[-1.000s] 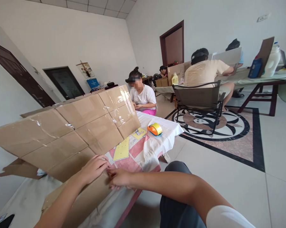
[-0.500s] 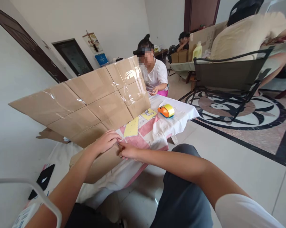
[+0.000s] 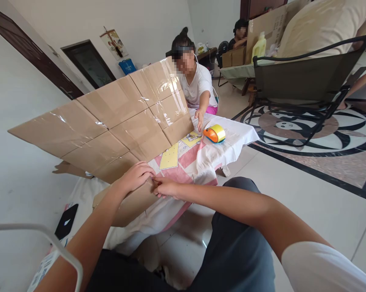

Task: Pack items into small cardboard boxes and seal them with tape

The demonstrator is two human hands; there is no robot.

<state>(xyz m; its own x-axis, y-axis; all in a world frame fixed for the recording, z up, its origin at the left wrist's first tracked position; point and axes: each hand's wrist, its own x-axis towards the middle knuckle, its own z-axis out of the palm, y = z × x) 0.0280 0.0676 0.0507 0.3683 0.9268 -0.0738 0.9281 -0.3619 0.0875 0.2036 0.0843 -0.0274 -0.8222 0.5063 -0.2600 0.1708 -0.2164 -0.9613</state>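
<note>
A small brown cardboard box [image 3: 137, 207] rests at the near edge of the cloth-covered table [image 3: 197, 162]. My left hand [image 3: 137, 176] lies over its top, with the fingers bent down along the far edge. At the box's right corner, my right hand [image 3: 167, 187] is closed, thumb and forefinger pinched at the edge. Both hands meet near that corner; the undersides of the fingers are hidden. Behind them stands a large taped cardboard panel [image 3: 122, 117], tilted. An orange and yellow tape dispenser [image 3: 215, 134] sits to the right on the white cloth.
Across the table a person in a white shirt [image 3: 197, 87] reaches one hand toward the tape dispenser. A black pouch-like item [image 3: 66, 221] lies at the left. Further right are a folding chair [image 3: 307, 81], another seated person, and a yellow jug [image 3: 259, 45].
The person opposite has stretched an arm forward and down toward the tape dispenser. My hands stay at the box corner, almost unmoved. The view has shifted slightly.
</note>
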